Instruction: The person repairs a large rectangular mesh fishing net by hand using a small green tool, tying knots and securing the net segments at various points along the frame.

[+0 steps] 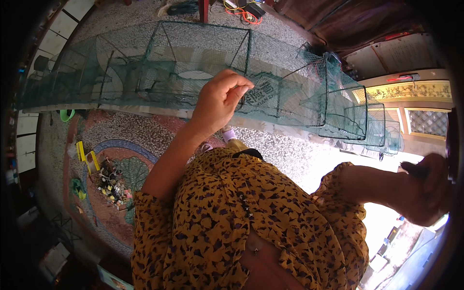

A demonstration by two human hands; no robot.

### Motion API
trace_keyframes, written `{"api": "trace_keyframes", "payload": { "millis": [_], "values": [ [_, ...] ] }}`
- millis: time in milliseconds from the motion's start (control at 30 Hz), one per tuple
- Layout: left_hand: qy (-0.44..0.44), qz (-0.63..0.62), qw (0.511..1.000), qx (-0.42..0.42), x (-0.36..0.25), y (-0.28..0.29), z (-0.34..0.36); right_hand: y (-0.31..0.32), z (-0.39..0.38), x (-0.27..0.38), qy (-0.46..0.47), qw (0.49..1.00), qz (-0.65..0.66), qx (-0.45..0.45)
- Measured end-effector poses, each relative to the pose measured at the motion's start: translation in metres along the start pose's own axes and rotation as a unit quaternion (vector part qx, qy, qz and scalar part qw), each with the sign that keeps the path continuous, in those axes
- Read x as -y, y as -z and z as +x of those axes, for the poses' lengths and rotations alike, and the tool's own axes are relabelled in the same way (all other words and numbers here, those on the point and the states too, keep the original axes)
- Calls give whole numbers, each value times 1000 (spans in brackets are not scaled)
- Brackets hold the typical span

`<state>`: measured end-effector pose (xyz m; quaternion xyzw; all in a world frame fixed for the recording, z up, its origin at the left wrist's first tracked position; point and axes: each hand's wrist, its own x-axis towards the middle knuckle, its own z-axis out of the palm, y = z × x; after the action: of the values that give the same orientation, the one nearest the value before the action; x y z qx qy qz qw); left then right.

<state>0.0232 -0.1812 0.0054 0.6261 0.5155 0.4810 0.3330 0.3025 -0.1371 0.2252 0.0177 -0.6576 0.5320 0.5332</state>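
Note:
A long green mesh fishing trap (pixel 208 41) with dark rectangular frames stretches across the view in front of me, left to right. My left hand (pixel 220 99) is raised at the near side of its middle, thumb and forefinger pinched together. Whatever thin thing may be between those fingertips is too fine to make out. Far out to the right, my right hand (pixel 430 193) is in shadow, its fingers closed round a dark, slim object (pixel 414 169) with one end sticking out. The exact kind of that object does not show.
A pale patterned cloth or sheet (pixel 174 112) lies under the trap. On the mosaic floor at left are yellow plastic pieces (pixel 92 162) and a pile of small scraps (pixel 113 183). An orange cable (pixel 249 18) lies at the back, near a dark red post (pixel 203 10).

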Motion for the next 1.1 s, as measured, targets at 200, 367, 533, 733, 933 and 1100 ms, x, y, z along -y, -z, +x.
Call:
{"api": "trace_keyframes", "payload": {
  "millis": [200, 367, 533, 733, 933, 1100],
  "values": [
    [2, 31, 999, 39, 1, 12, -26, -9, -33, -157, -161, 858, -478, 92],
    [68, 29, 997, 39, 0, 6, -31, 3, -59, -204, -202, 771, -573, 191],
    [124, -39, 989, 73, 5, 1, -31, 2, -64, -210, -208, 759, -585, 196],
    [191, -163, 965, 79, 13, 3, -23, 1, -73, -230, -192, 818, -511, 179],
    [207, -201, 952, 100, 16, 6, -19, -17, -82, -250, -241, 874, -416, 61],
    [220, -206, 949, 93, 21, 4, -21, -40, -87, -265, -211, 863, -456, 62]
  ]
}}
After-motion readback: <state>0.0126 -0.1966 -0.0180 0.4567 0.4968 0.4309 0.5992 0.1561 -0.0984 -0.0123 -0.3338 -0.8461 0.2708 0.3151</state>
